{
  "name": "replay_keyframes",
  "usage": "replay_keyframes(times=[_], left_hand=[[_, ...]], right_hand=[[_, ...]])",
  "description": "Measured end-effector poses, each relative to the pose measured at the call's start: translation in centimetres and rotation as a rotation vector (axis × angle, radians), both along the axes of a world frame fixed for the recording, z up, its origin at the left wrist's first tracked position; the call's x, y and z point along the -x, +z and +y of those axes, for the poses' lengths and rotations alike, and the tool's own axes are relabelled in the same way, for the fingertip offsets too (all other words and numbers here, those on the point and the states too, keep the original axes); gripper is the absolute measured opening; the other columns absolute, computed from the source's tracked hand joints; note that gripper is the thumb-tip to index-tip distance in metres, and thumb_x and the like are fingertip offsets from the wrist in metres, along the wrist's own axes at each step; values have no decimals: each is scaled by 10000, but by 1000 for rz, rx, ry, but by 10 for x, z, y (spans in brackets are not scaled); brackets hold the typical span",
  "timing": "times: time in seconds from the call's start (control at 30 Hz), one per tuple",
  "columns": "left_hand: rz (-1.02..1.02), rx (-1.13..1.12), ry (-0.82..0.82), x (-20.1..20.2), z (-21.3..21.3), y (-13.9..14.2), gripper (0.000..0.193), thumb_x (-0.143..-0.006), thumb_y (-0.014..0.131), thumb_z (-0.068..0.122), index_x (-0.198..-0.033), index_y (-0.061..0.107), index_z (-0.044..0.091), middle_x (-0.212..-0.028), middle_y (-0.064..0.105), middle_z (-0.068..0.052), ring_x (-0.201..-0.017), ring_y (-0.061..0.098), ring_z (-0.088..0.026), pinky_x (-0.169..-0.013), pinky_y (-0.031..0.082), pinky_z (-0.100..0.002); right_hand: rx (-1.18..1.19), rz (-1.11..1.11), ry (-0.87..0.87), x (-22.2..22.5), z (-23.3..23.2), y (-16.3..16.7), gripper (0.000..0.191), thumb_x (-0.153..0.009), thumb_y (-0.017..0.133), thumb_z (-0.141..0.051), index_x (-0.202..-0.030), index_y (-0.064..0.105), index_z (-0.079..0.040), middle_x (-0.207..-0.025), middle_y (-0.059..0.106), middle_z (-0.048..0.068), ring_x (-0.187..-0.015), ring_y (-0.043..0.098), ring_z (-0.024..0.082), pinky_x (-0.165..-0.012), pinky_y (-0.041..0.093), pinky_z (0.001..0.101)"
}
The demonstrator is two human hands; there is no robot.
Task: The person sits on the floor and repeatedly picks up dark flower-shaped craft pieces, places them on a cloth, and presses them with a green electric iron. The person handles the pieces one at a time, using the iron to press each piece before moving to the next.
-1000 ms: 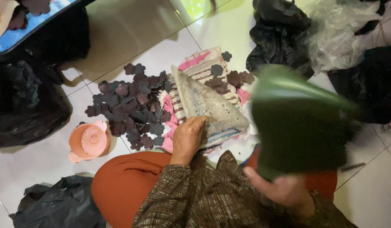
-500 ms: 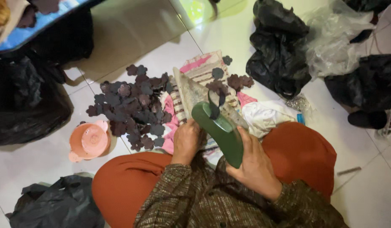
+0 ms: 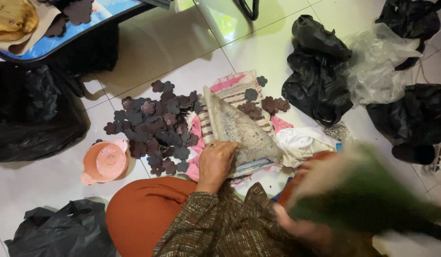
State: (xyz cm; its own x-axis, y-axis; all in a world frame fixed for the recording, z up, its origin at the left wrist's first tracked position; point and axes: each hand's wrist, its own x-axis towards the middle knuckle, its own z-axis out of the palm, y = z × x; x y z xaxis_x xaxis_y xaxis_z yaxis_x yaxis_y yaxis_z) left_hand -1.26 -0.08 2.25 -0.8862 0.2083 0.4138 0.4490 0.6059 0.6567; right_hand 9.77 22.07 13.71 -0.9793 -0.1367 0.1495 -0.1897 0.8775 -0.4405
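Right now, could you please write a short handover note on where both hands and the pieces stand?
Left hand: pressed flat on the near end of the grey triangular sheet, which lies on a striped cloth.
Right hand: motion-blurred, gripping a green object low at the right; its shape cannot be made out.
Pieces: a heap of dark flower-shaped cutouts on the tiled floor left of the sheet, a few more on the cloth beyond it. A pink bowl sits near the left knee.
Done: many cutouts lie piled.
Left: cannot be judged from this view.
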Motion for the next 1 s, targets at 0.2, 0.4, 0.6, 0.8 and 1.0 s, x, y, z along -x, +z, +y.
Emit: replay_keyframes(times=[0.2, 0.4, 0.6, 0.8, 1.0], left_hand=[[-27, 36, 8, 1, 1, -11, 73, -762, 719, 129, -777, 652, 106, -770, 646, -106, -798, 656, -322, -709, 522, -443], [-13, -5, -13, 2, -1, -3, 156, -830, 704, 122, -980, 740, 147, -852, 716, -70, -833, 683, -295, -740, 522, -435], [-62, 49, -18, -1, 0, 2, 106, -874, 725, 186, -970, 747, 147, -833, 731, -57, -731, 670, -288, -631, 488, -435], [-126, 102, 27, 0, 0, -8, 49, -885, 720, 150, -838, 728, 159, -752, 686, -69, -659, 634, -267, -627, 479, -427], [-74, 48, 6, -3, -1, -1, 25, -848, 732, 157, -837, 710, 152, -767, 701, -54, -721, 650, -288, -637, 481, -440]], right_hand=[[0, -399, -175, 16, -23, -6, 1166, -575, 883, -271, -1577, 306, -122, -1334, 512, 198, -1210, 559, 371, -941, 491, 453], [306, -161, -110, 8, -14, 28, 1019, -630, 879, -308, -1475, 384, -25, -1387, 553, 191, -1249, 579, 351, -1020, 464, 459], [115, -163, -50, -8, -3, 26, 747, -827, 707, -554, -1430, 508, -162, -1359, 569, 37, -1205, 592, 195, -1081, 474, 338], [55, -479, -186, 13, -18, -26, 1159, -660, 898, -282, -1559, 237, 33, -1418, 441, 307, -1144, 583, 418, -936, 503, 467], [144, -268, -219, 0, -10, -6, 1155, -578, 885, -276, -1553, 326, -14, -1253, 582, 255, -1074, 637, 398, -898, 508, 453]])
